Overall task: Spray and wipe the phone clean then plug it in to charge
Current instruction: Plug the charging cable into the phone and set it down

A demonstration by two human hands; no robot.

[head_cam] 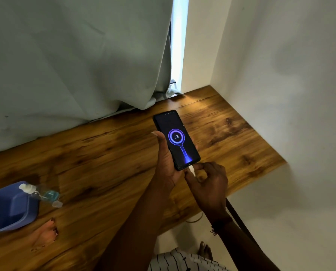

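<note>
In the head view, a black slab-shaped smartphone [176, 139] is held screen-up over the brown wood-grain counter [104, 153]. A charging animation with the figure 32 is shown on its lit screen, so the plugging-in step is judged to be done or all but done. Whether the spraying and wiping were carried out cannot be read from the glass itself; no streaks or droplets can be made out.

The phone is cradled in the left hand [166, 163], with the thumb laid along its left edge and the fingers hidden beneath it. The small white charger plug [191, 170] is seated in the bottom edge of the phone and is pinched between thumb and fingertips of the right hand [208, 182], which lies just below and right of the phone's lower end.

Well apart to the left, a small clear spray bottle with a white top [44, 194] lies on its side on the counter, touching a blue squarish object [11, 208] too blurred to identify. What is judged to remain is releasing the plug and setting the phone down.
</note>
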